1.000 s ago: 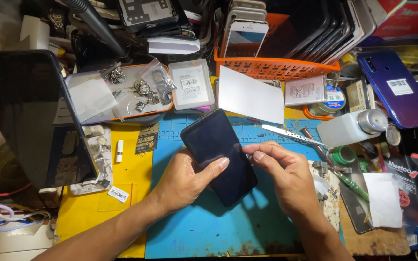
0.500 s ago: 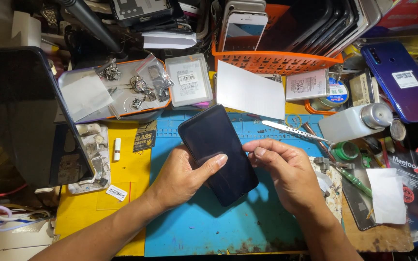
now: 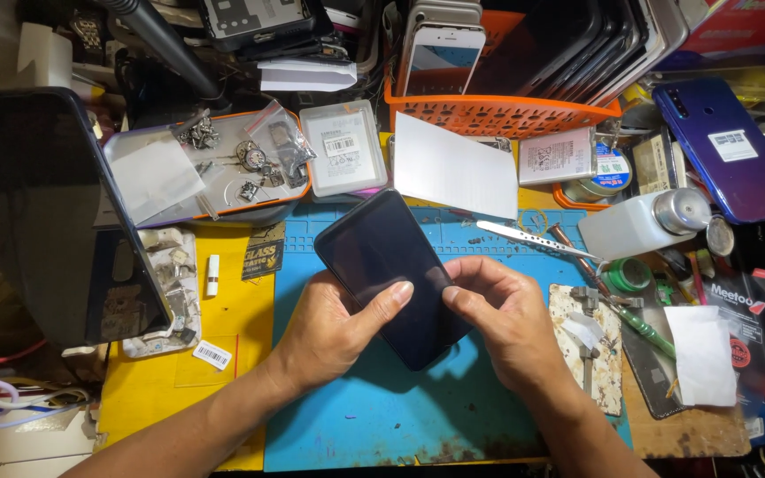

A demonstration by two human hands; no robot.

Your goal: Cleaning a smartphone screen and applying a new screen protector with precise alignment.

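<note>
We hold the black phone (image 3: 389, 265) tilted over the blue mat (image 3: 382, 416) at the counter's middle: our left hand (image 3: 334, 332) cups its left edge, thumb on the screen, and our right hand (image 3: 506, 319) pinches its right edge. Tweezers (image 3: 533, 237) lie just beyond, to the right.

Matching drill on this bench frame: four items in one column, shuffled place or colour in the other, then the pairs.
Items:
1. black phone
2. tweezers
3. basket
4. squeeze bottle

Descriptions:
A. orange, filled with phones standing on edge
B. white with a metal cap, lying on its side
C. held between left hand and right hand
D. silver, lying on the blue mat

Pairs: 1-C, 2-D, 3-A, 4-B
</note>
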